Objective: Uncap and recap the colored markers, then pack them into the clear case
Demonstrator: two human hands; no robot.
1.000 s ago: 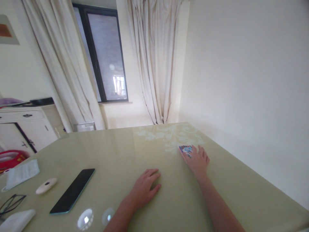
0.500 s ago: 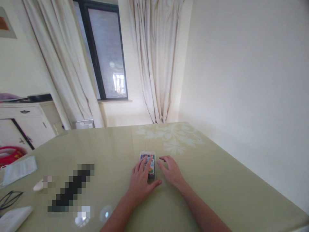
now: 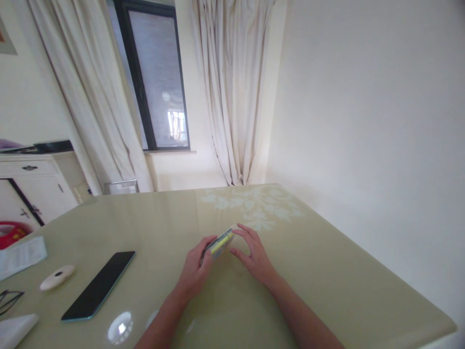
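Note:
A small clear plastic case of crayons [image 3: 221, 244] is raised off the table and tipped up on its side, so a narrow side with a yellow-green strip shows. My left hand [image 3: 194, 269] is closed around its near left end, thumb in front and fingers behind. At the far right end, the fingertips of my right hand [image 3: 255, 254] reach the case's corner, while its thumb stands apart below. That hand is curved and open. The broad face of the case is turned out of sight.
On the left of the glossy table [image 3: 163, 223] lie a black phone [image 3: 100, 286], a white computer mouse [image 3: 57, 277], a face mask [image 3: 23, 257], glasses [image 3: 10, 300] and a white object [image 3: 16, 329]. A wall [image 3: 363, 121] runs along the right edge.
My left hand, earlier resting on top of the flat-lying case, has gripped it, lifted it and turned it onto its side. My right fingertips have come to its far end.

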